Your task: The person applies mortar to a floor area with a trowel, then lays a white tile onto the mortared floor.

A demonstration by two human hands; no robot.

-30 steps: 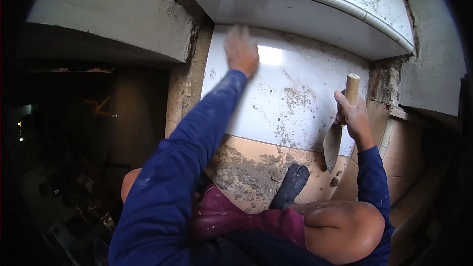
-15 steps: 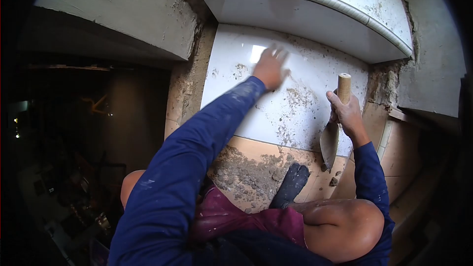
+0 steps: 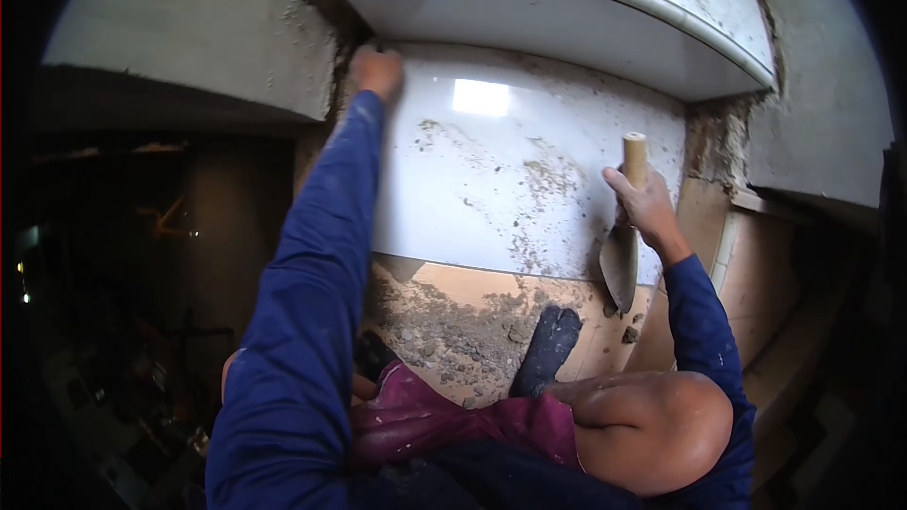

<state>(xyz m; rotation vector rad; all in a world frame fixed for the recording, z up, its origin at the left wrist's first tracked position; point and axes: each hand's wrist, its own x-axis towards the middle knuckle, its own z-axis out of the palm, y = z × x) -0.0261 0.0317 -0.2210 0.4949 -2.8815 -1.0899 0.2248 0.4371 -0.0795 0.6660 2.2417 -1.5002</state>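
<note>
A glossy white tile (image 3: 444, 189), speckled with dirt and crumbs of mortar, lies below a raised white-tiled step. At its far left corner, beside the rough wall edge, is my left hand (image 3: 378, 74). Its fingers look curled in, and whatever they may hold is hidden. My right hand (image 3: 650, 208) grips a trowel by its neck and the base of the wooden handle (image 3: 634, 156), handle up. The trowel's grey blade (image 3: 620, 269) points down over the near right part of the tile.
Loose mortar rubble (image 3: 453, 345) covers the peach floor tiles in front of me, next to my dark-socked foot (image 3: 548, 345). The white-tiled step (image 3: 529, 24) overhangs the tile's far side. Grey plastered walls (image 3: 198, 47) with broken edges flank both sides; the left is dark.
My left hand has moved from the middle of the white tile leftward to its far left corner. My right hand still holds the trowel in about the same place. The view has shifted slightly.
</note>
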